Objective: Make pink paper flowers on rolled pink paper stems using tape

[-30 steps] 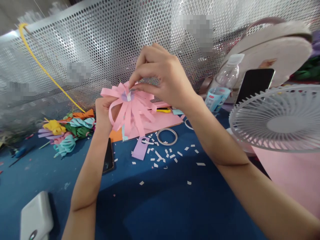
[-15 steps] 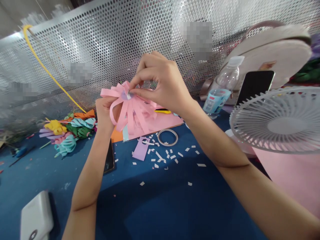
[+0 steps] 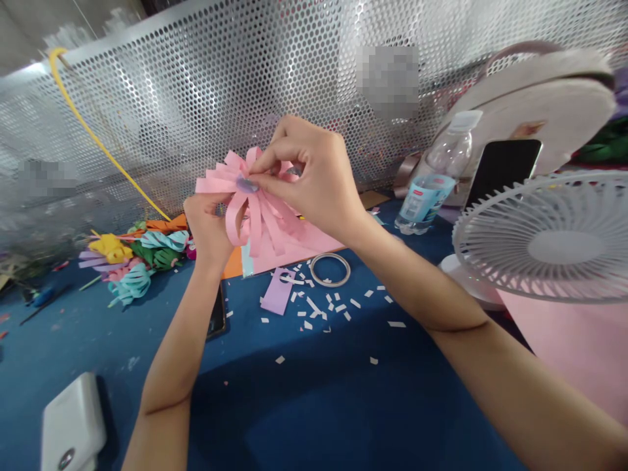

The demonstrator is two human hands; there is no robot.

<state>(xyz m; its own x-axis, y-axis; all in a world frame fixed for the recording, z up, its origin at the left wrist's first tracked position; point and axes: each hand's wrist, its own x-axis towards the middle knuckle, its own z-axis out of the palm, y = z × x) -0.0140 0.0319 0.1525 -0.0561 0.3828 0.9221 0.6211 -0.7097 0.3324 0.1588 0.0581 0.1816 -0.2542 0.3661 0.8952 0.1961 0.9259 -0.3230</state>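
Note:
A pink paper flower [image 3: 262, 226] made of looped strips is held up over the table, with a small purple centre [image 3: 246, 185]. Behind its left side, my left hand [image 3: 209, 219] grips it; the fingertips are hidden by the loops. Thumb and fingers of my right hand [image 3: 307, 173] are pinched together at the purple centre. Below the flower lie a purple paper piece [image 3: 277, 292], a roll of tape [image 3: 330, 270] and several small white paper bits [image 3: 314, 306].
Colourful paper flowers [image 3: 159, 245] lie at the left, a white power bank [image 3: 73, 422] at the lower left. A bottle [image 3: 426, 190], a phone [image 3: 503, 173], a fan [image 3: 549, 245] and a bag [image 3: 554, 111] stand at the right. Pink sheets [image 3: 309, 245] lie behind.
The flower has turned and tilted a little between my hands. My right hand has shifted slightly down and left, its fingertips still at the purple centre.

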